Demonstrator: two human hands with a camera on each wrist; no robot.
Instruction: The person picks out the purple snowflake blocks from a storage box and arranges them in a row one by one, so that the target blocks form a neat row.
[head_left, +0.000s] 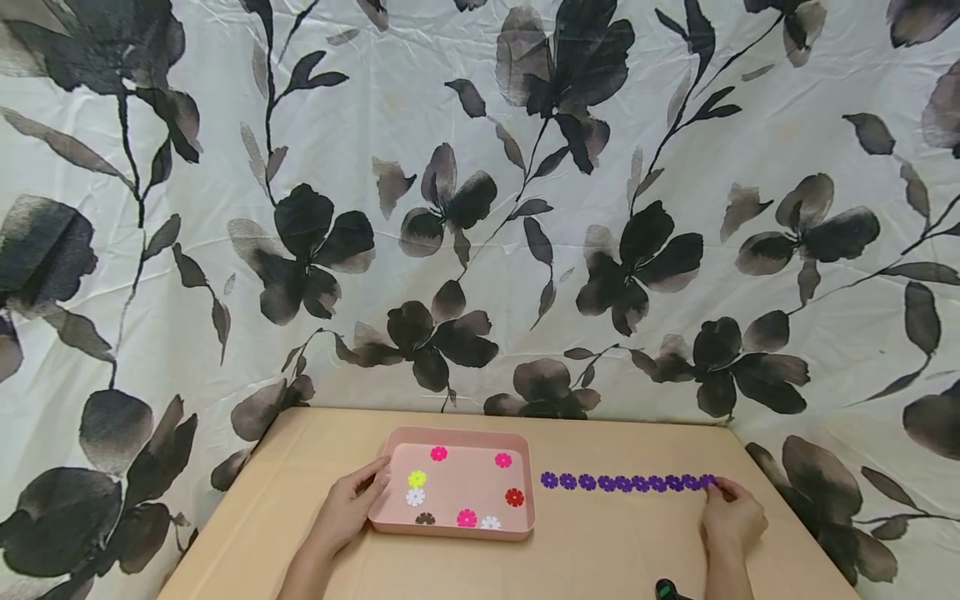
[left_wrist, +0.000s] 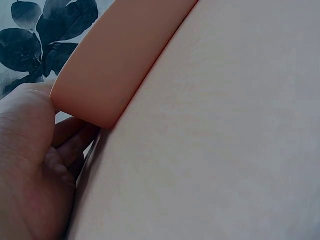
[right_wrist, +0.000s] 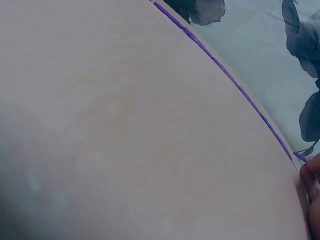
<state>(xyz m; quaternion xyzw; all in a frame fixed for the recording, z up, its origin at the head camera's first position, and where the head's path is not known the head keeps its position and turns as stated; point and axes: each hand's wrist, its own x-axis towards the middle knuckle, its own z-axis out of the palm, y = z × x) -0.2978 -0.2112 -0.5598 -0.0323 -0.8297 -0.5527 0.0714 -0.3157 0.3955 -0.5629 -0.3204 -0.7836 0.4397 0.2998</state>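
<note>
A shallow pink tray [head_left: 450,531] lies on the table, holding several small flower-shaped pieces in pink, yellow, white, red and brown. My left hand [head_left: 352,505] grips its left side; in the left wrist view, the thumb and fingers of that hand [left_wrist: 30,150] are around the tray's corner [left_wrist: 115,65]. To the right of the tray runs a row of purple flower-shaped pieces [head_left: 622,483], joined edge to edge or nearly so. At the row's right end, my right hand [head_left: 733,518] pinches a purple piece [right_wrist: 299,156], which is tilted up in the right wrist view.
A small dark object with a green part [head_left: 666,590] lies at the front edge, partly cut off by the frame. The tan tabletop [head_left: 600,550] ends at a white cloth with a dark floral print [head_left: 525,292], which hangs behind it and at both sides.
</note>
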